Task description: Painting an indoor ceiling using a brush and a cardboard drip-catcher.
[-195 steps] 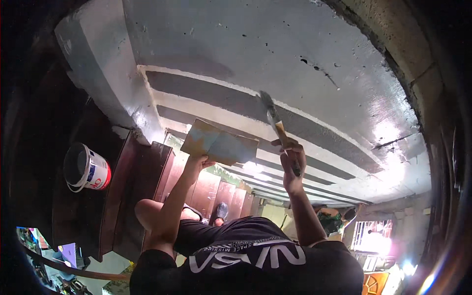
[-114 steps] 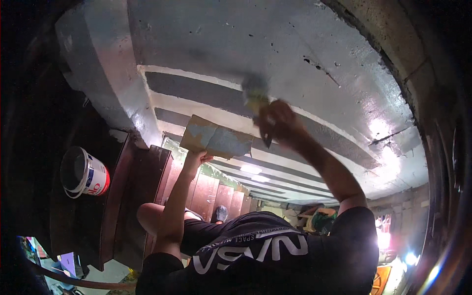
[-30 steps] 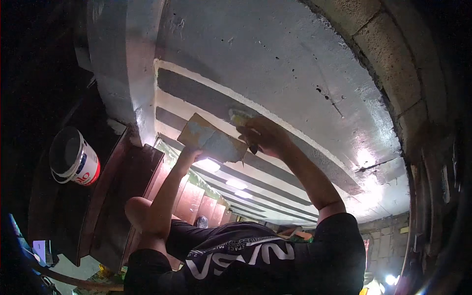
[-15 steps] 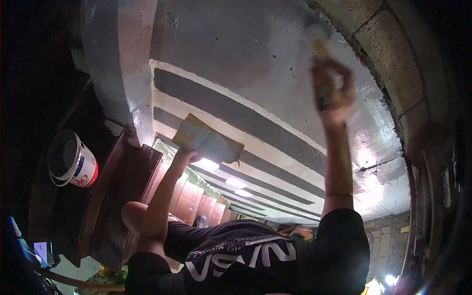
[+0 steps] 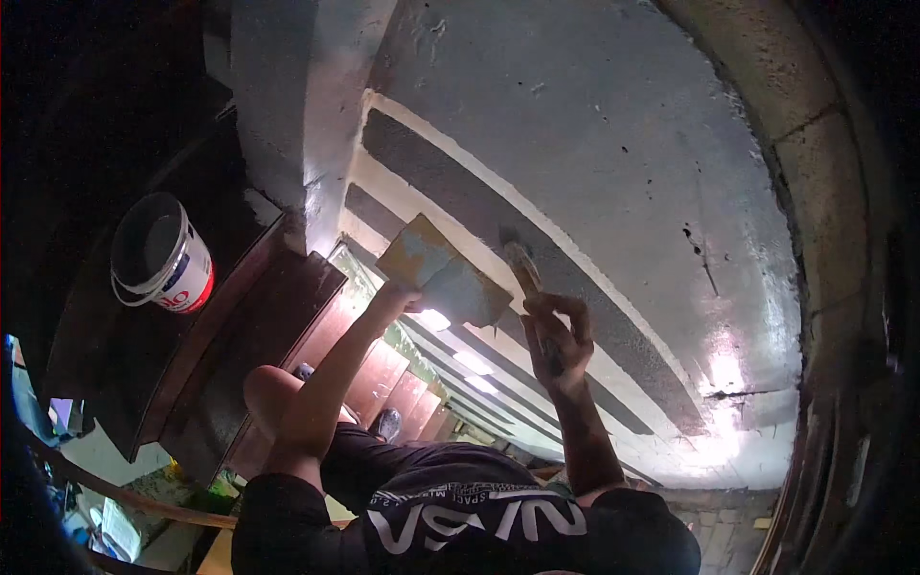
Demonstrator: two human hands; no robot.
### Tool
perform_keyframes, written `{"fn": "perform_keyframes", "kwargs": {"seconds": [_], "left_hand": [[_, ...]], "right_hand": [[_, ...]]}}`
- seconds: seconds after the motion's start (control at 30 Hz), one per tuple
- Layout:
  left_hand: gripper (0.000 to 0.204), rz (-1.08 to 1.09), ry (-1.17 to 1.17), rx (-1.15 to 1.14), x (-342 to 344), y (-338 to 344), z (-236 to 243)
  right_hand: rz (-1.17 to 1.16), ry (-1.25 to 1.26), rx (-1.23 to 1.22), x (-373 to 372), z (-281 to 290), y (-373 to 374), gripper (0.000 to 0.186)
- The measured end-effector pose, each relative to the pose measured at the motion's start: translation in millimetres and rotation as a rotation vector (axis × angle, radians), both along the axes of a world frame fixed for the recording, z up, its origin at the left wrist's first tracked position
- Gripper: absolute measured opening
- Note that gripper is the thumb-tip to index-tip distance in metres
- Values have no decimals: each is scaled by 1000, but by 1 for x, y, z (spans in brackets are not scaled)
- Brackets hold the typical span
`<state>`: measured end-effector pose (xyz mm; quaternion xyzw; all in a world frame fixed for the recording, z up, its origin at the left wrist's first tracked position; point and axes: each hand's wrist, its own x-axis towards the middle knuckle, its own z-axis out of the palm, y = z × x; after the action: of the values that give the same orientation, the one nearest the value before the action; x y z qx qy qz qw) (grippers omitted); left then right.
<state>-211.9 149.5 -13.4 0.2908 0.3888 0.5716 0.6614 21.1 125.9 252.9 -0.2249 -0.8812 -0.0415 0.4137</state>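
On the left a white-and-red bucket (image 5: 188, 278) sits on the brown stairs (image 5: 273, 311). My left hand (image 5: 395, 298) pinches the lower edge of a grey-smeared cardboard piece (image 5: 448, 276); beside it, my right hand (image 5: 560, 331) grips a paintbrush (image 5: 523, 267) before the striped wall (image 5: 613, 144).

Grey-patched brown cardboard (image 5: 450, 276), grey-striped wall (image 5: 594, 172)

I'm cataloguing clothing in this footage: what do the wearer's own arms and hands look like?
The bare left hand and bare right hand show no gloves. The forearms are uncovered below short black fabric sleeves, part of a black T-shirt with large pale lettering on its front. No watch shows; rings are too small to tell.
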Motion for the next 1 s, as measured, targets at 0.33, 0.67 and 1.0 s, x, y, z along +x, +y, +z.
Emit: {"fn": "perform_keyframes", "kwargs": {"seconds": [0.33,0.67,1.0], "left_hand": [[43,210,-63,-1,-12,-13,12],[40,289,8,34,-35,8,-3],[57,424,-42,187,-38,2,16]], "right_hand": [[47,1,74,-4,-31,-1,30],[159,61,-124,-5,-45,-4,11],[22,-39,-31,-15,-32,-4,19]]}}
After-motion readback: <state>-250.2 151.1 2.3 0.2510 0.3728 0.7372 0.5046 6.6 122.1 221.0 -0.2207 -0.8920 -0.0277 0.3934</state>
